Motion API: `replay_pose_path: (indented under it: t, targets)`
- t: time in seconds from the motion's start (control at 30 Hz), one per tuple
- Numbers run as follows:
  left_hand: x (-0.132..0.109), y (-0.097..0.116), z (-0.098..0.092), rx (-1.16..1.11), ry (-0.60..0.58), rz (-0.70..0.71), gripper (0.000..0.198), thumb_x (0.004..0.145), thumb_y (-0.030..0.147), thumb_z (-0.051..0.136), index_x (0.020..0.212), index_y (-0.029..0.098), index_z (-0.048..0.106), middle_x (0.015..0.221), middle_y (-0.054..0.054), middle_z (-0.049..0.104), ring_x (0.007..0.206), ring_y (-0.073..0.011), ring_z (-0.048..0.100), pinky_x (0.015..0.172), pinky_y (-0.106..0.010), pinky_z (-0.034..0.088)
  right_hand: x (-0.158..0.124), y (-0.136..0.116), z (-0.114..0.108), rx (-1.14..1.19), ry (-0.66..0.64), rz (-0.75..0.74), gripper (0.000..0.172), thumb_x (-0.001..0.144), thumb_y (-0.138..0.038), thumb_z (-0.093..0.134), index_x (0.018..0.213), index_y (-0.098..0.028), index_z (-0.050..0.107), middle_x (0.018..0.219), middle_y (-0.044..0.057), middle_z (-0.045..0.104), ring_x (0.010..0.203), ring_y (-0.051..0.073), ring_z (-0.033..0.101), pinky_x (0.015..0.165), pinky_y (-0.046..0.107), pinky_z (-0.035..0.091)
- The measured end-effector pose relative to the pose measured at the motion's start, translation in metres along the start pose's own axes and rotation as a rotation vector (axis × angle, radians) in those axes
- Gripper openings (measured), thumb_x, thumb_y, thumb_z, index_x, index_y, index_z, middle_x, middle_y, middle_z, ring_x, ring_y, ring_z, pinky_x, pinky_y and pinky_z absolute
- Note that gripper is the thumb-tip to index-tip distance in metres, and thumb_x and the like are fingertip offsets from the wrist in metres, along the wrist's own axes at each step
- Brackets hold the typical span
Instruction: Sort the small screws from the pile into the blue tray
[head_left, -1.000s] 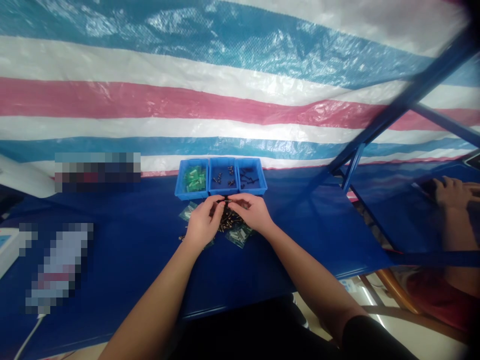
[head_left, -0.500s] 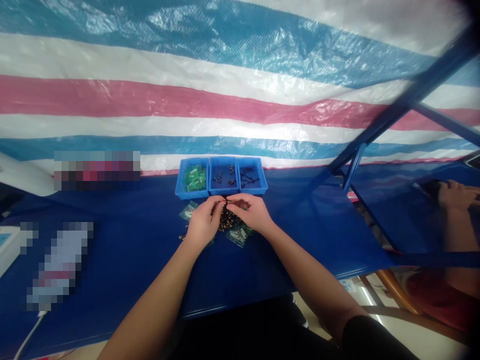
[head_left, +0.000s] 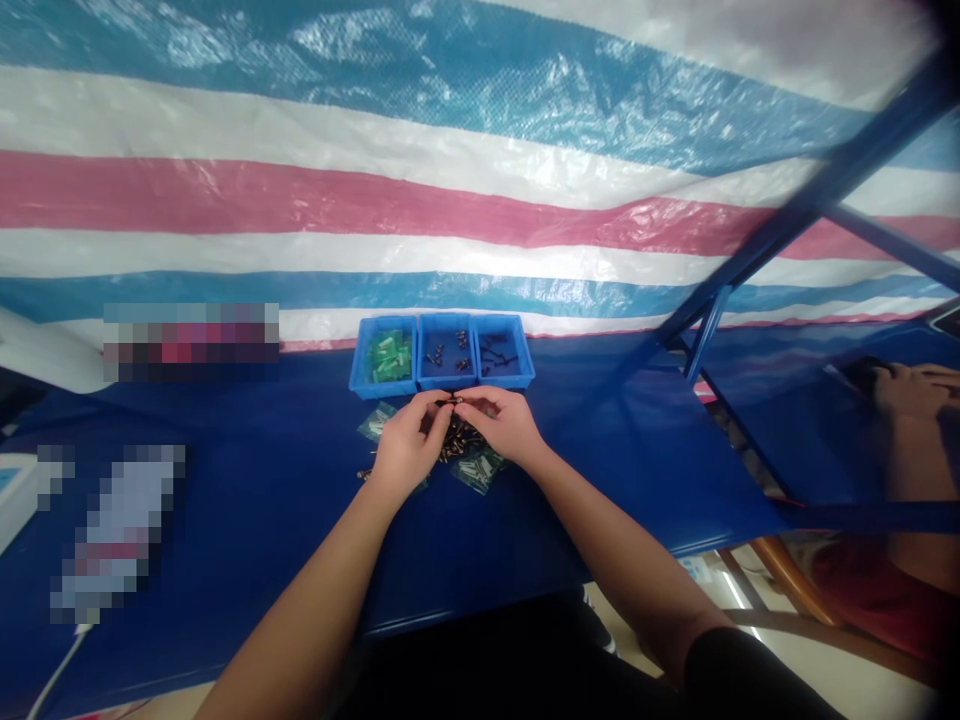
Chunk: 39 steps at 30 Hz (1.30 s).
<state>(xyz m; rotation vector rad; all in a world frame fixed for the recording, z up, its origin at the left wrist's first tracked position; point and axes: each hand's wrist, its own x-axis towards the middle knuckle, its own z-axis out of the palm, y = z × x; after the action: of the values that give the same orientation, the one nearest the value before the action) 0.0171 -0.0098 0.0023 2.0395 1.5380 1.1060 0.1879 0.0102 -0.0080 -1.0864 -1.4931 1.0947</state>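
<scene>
My left hand (head_left: 409, 440) and my right hand (head_left: 504, 425) meet fingertip to fingertip above the blue table. Pinched between them is a small dark metal screw (head_left: 454, 401), mostly covered by the fingers. Directly beneath lies a heap of brass-coloured and dark screws (head_left: 454, 440), partly hidden by both hands. A clear bag of pale pieces (head_left: 478, 468) rests below my right hand, and another small bag (head_left: 375, 422) lies left of my left hand. A few loose screws (head_left: 364, 474) sit beside my left wrist.
Behind the hands stand three joined blue bins: a left bin (head_left: 360, 375) of green packets, a middle bin (head_left: 448, 381) of short screws, a right bin (head_left: 517, 378) of dark screws. A blue metal frame (head_left: 750, 255) rises at right, near another person's hand (head_left: 911, 388).
My hands stay almost in place, with slight finger movement around the screw; a little more of it shows between the fingertips. The bins and heap look the same.
</scene>
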Motion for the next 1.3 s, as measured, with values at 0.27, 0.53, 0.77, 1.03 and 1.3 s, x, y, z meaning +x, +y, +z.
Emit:
replay_pose_path:
  t: [0.27,0.53,0.77,1.03,1.3]
  targets:
    - [0.0,-0.004,0.002,-0.012,-0.02,-0.007,0.023,0.096,0.036,0.047,0.105,0.02,0.061,0.079,0.0,0.067,0.067,-0.0128,0.063,0.062,-0.023,0.045,0.0,-0.005,0.0,0.015,-0.017,0.023,0.028,0.078,-0.037,0.071,0.1,-0.019,0.073,0.094,0.006,0.075,0.083,0.019,0.07,0.078,0.032,0.057]
    - [-0.001,-0.006,0.002,-0.018,-0.058,-0.02,0.024,0.097,0.038,0.043,0.107,0.021,0.058,0.078,0.0,0.065,0.067,-0.0141,0.063,0.063,-0.024,0.044,-0.001,-0.01,0.0,-0.046,-0.008,-0.021,0.026,0.077,-0.035,0.072,0.098,-0.021,0.074,0.09,0.005,0.075,0.078,0.017,0.069,0.074,0.03,0.056]
    - [0.0,-0.004,0.0,0.031,-0.051,-0.011,0.025,0.098,0.038,0.041,0.1,0.02,0.059,0.074,0.0,0.065,0.068,-0.0147,0.063,0.062,-0.024,0.043,-0.001,-0.009,0.0,-0.04,-0.002,-0.036,0.024,0.077,-0.034,0.072,0.097,-0.02,0.074,0.092,0.005,0.075,0.08,0.017,0.069,0.075,0.029,0.056]
    - [-0.001,-0.001,0.0,-0.026,-0.035,-0.017,0.029,0.096,0.04,0.047,0.115,0.021,0.057,0.08,-0.001,0.068,0.068,-0.0149,0.065,0.062,-0.024,0.046,0.0,-0.008,-0.002,-0.038,-0.003,-0.03,0.024,0.082,-0.036,0.068,0.1,-0.021,0.072,0.096,0.006,0.074,0.082,0.017,0.07,0.079,0.031,0.057]
    - [0.0,-0.004,0.001,-0.015,-0.019,0.01,0.026,0.096,0.037,0.047,0.109,0.021,0.062,0.087,-0.003,0.07,0.077,-0.0154,0.067,0.066,-0.024,0.049,0.0,-0.007,-0.001,-0.007,-0.006,-0.013,0.025,0.08,-0.036,0.069,0.099,-0.019,0.072,0.093,0.007,0.074,0.083,0.018,0.07,0.078,0.032,0.057]
